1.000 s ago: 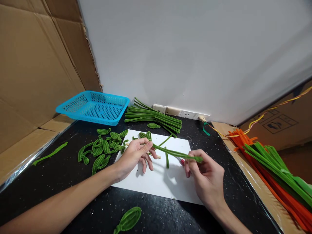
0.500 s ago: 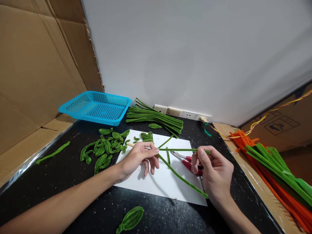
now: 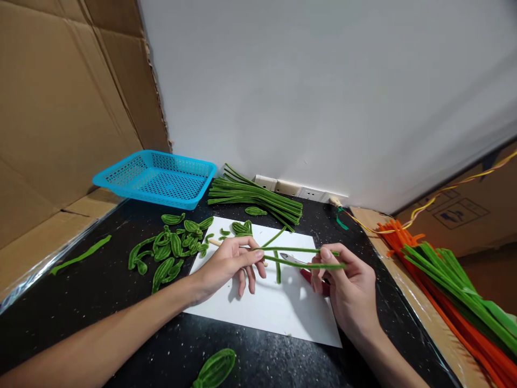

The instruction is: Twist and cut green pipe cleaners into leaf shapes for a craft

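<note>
Between thumb and fingers, my left hand [image 3: 238, 261] pinches green fuzzy stems [image 3: 288, 249] where they meet, above a white sheet [image 3: 258, 315]. A thin wooden stick [image 3: 215, 243] shows behind that hand. My right hand [image 3: 343, 275] is closed on the far ends of two stems, which run nearly side by side from the left hand. Red-handled pliers [image 3: 307, 276] lie on the sheet, partly hidden by the right hand. A short green piece [image 3: 278, 268] lies near their tips.
Green leaf shapes [image 3: 173, 245] are heaped at left, and one leaf [image 3: 216, 369] lies near the front. Behind are a blue basket [image 3: 161, 183] and a green stem bundle [image 3: 258, 198]. Orange [image 3: 436, 291] and green stems [image 3: 456, 291] lie at right, beside a cable [image 3: 424, 205].
The lower stem, which slanted down to the front right, has swung up beside the other one at my right hand. My right hand has shifted slightly left.
</note>
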The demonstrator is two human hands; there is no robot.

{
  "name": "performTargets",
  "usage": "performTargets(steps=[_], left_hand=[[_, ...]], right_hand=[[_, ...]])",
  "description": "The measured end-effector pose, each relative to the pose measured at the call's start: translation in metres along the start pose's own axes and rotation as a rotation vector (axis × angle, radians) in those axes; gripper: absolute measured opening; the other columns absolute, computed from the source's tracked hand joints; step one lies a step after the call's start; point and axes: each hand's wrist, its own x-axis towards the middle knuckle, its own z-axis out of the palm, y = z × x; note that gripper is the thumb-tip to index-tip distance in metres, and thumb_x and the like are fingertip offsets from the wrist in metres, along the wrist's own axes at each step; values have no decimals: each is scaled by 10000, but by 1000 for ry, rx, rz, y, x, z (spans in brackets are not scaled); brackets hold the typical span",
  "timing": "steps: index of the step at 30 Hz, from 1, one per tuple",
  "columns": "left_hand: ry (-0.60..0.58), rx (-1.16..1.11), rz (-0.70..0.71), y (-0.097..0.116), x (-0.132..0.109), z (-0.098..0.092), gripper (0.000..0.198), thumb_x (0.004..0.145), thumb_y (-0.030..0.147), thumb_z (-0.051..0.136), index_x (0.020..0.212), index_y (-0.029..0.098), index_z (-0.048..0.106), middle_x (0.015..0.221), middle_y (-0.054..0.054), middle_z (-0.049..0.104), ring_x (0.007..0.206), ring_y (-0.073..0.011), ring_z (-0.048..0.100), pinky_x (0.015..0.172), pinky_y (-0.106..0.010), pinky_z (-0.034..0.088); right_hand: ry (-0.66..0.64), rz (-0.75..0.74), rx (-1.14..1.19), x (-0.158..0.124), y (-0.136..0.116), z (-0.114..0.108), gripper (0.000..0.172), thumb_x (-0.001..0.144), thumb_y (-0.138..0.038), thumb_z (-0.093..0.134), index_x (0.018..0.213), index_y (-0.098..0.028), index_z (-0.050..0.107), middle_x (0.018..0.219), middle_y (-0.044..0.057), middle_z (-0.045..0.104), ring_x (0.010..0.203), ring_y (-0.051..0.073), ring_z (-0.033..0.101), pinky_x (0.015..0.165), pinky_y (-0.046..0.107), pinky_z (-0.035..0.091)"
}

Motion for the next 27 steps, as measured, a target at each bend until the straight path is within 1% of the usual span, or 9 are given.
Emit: performTargets(steps=[5, 10, 13, 15, 18, 21, 23, 25, 27], left_hand=[[-63, 20, -20, -2, -2, 1, 315, 913, 419, 751, 915, 143, 600, 769, -78, 752, 483, -132, 683, 361, -160, 483], [-54, 112, -33, -2, -4, 5, 323, 903, 425, 771, 898, 118, 672, 756, -72, 751, 466, -85, 645, 374, -125, 455], [-65, 162, -48, -1, -5, 7, 330, 907, 433, 771, 850, 117, 692, 703, -52, 732, 438, -57, 603, 377, -109, 434], [-82, 193, -61, -1, -6, 8, 349, 908, 444, 767, 824, 112, 698, 681, -53, 726, 422, -54, 590, 372, -109, 425], [-77, 202, -64, -1, -7, 9, 379, 905, 467, 762, 810, 106, 697, 678, -62, 727, 405, -67, 596, 359, -122, 427], [-35, 177, -47, -2, -6, 9, 393, 900, 483, 759, 813, 108, 681, 713, -71, 738, 409, -82, 620, 352, -132, 438], [-13, 159, -44, -1, -6, 10, 394, 894, 491, 760, 832, 113, 666, 735, -75, 743, 416, -96, 636, 347, -141, 445], [10, 143, -45, -1, -5, 11, 391, 903, 499, 745, 862, 122, 650, 732, -69, 740, 413, -106, 638, 337, -150, 446], [26, 138, -46, -2, -5, 12, 376, 921, 494, 721, 879, 130, 639, 729, -63, 735, 414, -108, 635, 332, -154, 445]], right_hand=[[-80, 36, -3, -1, 0, 0, 231, 1005, -412, 674, 921, -200, 638, 571, -47, 583, 426, 92, 471, 471, 231, 397], [-154, 57, 2, -3, -3, 3, 244, 984, -413, 705, 902, -187, 662, 637, -17, 653, 432, 82, 519, 451, 208, 397], [-168, 70, 39, -4, -4, 5, 237, 967, -399, 727, 895, -182, 667, 631, -22, 638, 430, 82, 545, 434, 195, 408], [-165, 90, 88, -3, -5, 7, 245, 955, -402, 735, 889, -175, 674, 641, -20, 635, 414, 82, 550, 412, 192, 420], [-164, 144, 166, -3, -10, 10, 251, 932, -411, 724, 895, -164, 701, 742, 30, 705, 406, 100, 566, 395, 227, 481], [-187, 161, 223, -4, -17, 13, 207, 886, -324, 690, 1015, -168, 735, 961, 109, 778, 466, 141, 622, 429, 288, 547], [-206, 141, 242, -5, -20, 14, 266, 846, -248, 675, 1095, -180, 740, 1067, 126, 777, 556, 160, 664, 485, 296, 574], [-204, 124, 235, -6, -21, 15, 293, 840, -220, 685, 1127, -193, 742, 1063, 112, 766, 651, 167, 683, 548, 285, 590], [-192, 120, 207, -7, -19, 14, 286, 865, -247, 712, 1146, -201, 740, 1023, 99, 755, 716, 174, 683, 590, 281, 601]])
